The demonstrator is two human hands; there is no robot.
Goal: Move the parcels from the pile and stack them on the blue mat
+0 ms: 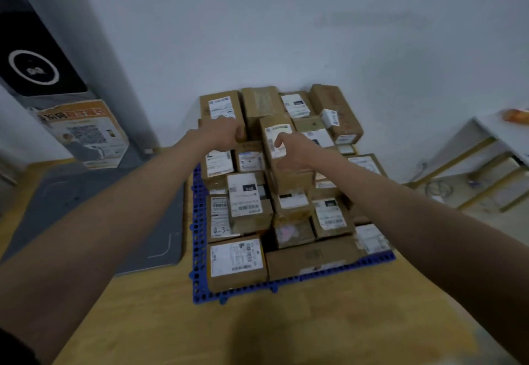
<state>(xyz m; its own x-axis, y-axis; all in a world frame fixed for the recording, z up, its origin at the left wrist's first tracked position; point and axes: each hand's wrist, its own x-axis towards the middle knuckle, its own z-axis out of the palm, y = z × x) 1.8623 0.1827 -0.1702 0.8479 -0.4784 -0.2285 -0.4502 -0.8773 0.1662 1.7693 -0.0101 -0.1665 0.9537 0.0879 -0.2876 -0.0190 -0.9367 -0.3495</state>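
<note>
Several brown cardboard parcels with white shipping labels are stacked in layers on a blue perforated mat (197,250) against the white wall. My left hand (226,135) reaches to the top back left of the stack, with its fingers curled over the front edge of a labelled parcel (220,107). My right hand (294,151) grips a tall tilted parcel (276,129) near the top middle, with its thumb lying across the white label. Both forearms stretch out over the stack.
A dark kiosk with an orange-and-white poster (86,135) stands at the left, with a grey floor mat (100,198) in front of it. A white shelf unit with gold frames (481,170) sits at the right. Wooden floor (257,330) lies in front of the blue mat.
</note>
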